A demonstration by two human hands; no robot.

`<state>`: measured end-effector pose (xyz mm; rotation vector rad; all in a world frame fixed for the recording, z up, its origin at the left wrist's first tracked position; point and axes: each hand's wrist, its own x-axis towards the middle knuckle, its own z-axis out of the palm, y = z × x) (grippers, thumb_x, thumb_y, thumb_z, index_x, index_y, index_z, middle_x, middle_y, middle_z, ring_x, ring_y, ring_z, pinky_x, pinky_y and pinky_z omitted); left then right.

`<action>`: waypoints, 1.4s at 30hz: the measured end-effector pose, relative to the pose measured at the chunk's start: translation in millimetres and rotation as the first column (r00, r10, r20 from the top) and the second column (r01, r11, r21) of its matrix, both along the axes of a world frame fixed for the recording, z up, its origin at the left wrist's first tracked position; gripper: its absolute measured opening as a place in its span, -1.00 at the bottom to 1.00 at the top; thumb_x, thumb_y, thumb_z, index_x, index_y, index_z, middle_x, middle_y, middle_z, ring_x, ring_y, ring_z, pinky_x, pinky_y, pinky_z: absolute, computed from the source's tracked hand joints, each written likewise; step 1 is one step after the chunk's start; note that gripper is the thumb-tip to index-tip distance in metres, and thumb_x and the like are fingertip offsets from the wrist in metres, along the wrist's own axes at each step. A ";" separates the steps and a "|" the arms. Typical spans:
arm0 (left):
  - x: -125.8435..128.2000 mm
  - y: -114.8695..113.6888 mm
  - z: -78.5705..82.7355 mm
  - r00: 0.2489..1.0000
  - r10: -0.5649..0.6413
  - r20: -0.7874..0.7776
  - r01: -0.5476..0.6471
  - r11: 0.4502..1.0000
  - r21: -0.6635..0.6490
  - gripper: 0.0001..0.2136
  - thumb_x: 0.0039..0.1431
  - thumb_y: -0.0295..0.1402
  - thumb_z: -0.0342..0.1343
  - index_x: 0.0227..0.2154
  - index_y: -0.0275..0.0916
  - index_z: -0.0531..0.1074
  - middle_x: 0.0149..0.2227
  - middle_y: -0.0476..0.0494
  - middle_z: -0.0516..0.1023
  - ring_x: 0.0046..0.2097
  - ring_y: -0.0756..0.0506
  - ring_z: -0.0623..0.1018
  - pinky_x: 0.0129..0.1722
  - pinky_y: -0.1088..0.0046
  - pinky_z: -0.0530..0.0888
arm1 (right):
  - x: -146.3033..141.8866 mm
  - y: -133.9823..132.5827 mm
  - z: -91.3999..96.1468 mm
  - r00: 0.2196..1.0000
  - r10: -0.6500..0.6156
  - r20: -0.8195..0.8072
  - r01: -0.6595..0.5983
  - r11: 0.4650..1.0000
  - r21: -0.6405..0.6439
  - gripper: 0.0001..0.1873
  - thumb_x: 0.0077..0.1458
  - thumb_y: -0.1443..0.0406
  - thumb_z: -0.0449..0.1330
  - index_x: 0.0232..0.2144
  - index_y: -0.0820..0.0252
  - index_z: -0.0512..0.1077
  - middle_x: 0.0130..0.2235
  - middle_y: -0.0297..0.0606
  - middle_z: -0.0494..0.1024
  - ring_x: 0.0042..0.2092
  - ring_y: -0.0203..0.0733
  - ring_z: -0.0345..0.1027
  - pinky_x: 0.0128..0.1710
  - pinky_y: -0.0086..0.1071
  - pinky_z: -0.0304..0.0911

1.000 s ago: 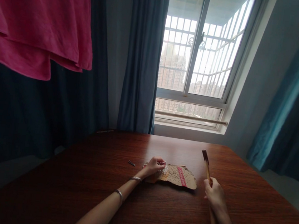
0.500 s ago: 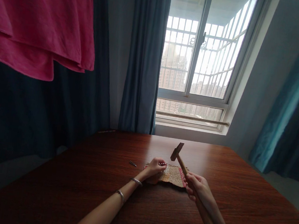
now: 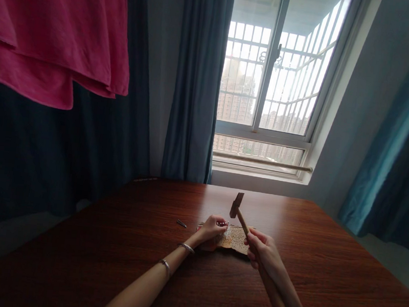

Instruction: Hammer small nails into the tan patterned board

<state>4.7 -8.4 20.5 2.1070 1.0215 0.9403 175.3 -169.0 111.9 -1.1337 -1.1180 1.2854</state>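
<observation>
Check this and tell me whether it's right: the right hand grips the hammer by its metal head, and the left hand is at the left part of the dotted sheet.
Not quite: the right hand grips the hammer by its handle, as the head camera view shows. The left hand is indeed at the left part of the dotted sheet.

No clue what that tiny thing [image 3: 228,223] in the left hand [image 3: 213,227] is, too small. The right hand [image 3: 263,249] kinda blocks one end of the dotted cardboard [image 3: 236,241]. Pink cloth [image 3: 61,29] above the left hand gets cut off up top.
</observation>
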 end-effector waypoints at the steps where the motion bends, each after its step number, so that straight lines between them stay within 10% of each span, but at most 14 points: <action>1: 0.1 0.3 -0.2 1.000 0.004 -0.004 -0.004 1.000 -0.006 -0.79 -0.01 -0.30 0.12 -0.41 -0.35 0.55 -0.40 -0.11 0.59 -0.35 -0.04 0.48 -0.37 0.55 0.34 | -0.1 0.0 0.7 1.000 0.000 0.005 0.000 1.000 0.006 -0.59 -0.14 0.05 0.21 -0.30 0.22 0.40 -0.48 -0.44 0.31 -0.68 -0.47 0.12 -0.81 -0.56 -0.03; 42: -0.2 0.3 -1.9 0.999 -0.019 -0.028 0.019 1.000 0.000 -0.77 0.01 -0.27 0.10 -0.43 -0.35 0.55 -0.44 -0.09 0.56 -0.39 -0.02 0.45 -0.39 0.56 0.31 | -7.0 -1.7 -0.3 0.989 -0.012 0.148 0.017 0.999 -0.036 -0.49 -0.12 0.02 0.17 -0.17 0.22 0.40 -0.47 -0.40 0.36 -0.67 -0.42 0.16 -0.79 -0.52 0.03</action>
